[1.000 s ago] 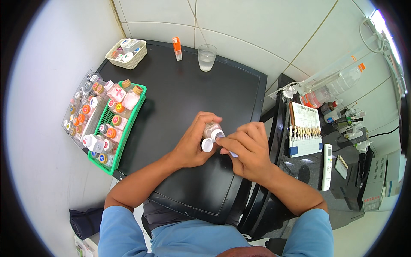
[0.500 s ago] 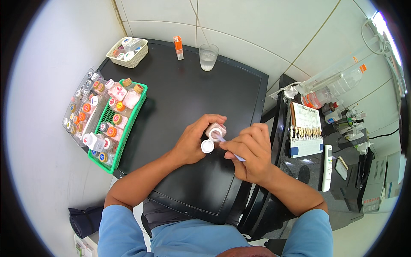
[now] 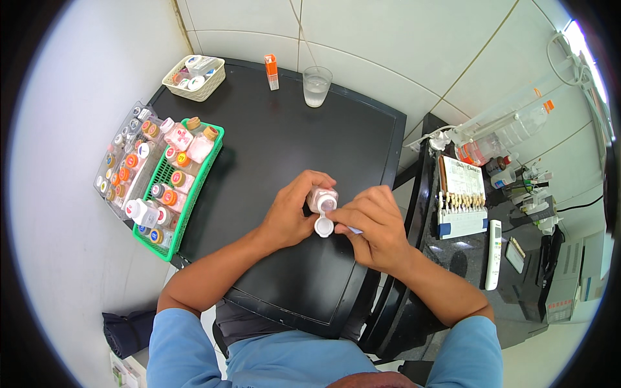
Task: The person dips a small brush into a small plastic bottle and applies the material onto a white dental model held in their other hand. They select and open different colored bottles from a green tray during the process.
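Note:
Over the middle of the black table, my left hand (image 3: 294,210) is wrapped round a small clear bottle (image 3: 321,197) of pinkish contents. Its mouth tilts toward me, and the white flip cap (image 3: 324,226) hangs open below it. My right hand (image 3: 375,226) is closed in a pinch at the bottle's right side, its fingertips close to the mouth and cap. A pale lilac stick-like tool (image 3: 354,230) sits in that pinch. Only a short piece of it shows; its tip is hidden behind my fingers.
At left, a green basket (image 3: 208,169) and a clear tray (image 3: 107,169) hold several small capped bottles. A cream basket (image 3: 206,90), an orange-and-white box (image 3: 271,72) and a glass of cloudy liquid (image 3: 316,87) stand along the back. On the right-hand counter lie a tooth shade guide (image 3: 463,200) and a white remote (image 3: 494,255).
My left hand has turned the bottle, so its open cap now hangs more directly below the mouth. The lilac tool's tip, earlier visible in the mouth, is now hidden by my right fingers.

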{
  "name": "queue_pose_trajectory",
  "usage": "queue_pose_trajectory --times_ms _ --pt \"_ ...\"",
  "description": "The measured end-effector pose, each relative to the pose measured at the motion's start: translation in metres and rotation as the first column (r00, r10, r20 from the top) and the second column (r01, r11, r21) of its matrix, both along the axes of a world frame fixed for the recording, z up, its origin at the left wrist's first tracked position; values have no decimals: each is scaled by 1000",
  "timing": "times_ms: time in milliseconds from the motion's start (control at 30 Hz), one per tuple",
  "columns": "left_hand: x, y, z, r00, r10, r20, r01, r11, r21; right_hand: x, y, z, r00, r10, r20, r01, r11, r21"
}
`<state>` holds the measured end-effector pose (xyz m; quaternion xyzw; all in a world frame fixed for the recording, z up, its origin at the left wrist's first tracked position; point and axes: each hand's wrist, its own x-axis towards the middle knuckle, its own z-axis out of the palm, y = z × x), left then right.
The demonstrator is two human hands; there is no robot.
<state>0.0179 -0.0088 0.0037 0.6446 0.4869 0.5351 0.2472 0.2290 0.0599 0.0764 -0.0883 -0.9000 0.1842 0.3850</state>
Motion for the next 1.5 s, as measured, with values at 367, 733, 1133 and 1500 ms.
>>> queue_pose_trajectory --times_ms 367,733,1133,1500 --pt "-2 -1 -6 997 -52 56 60 987 -147 1 -3 2 1000 28 -4 -28 1000 -7" --pt "-2 3 -1 991 -130 35 129 992 11 3 -3 6 995 -102 1 100 980 173" --pt "2 -6 -4 992 -111 57 118 983 -143 5 -4 9 994 -110 15 103 966 235" --pt "-2 -1 -3 995 -94 -34 93 995 -19 2 -3 9 992 -122 -27 125 979 164"
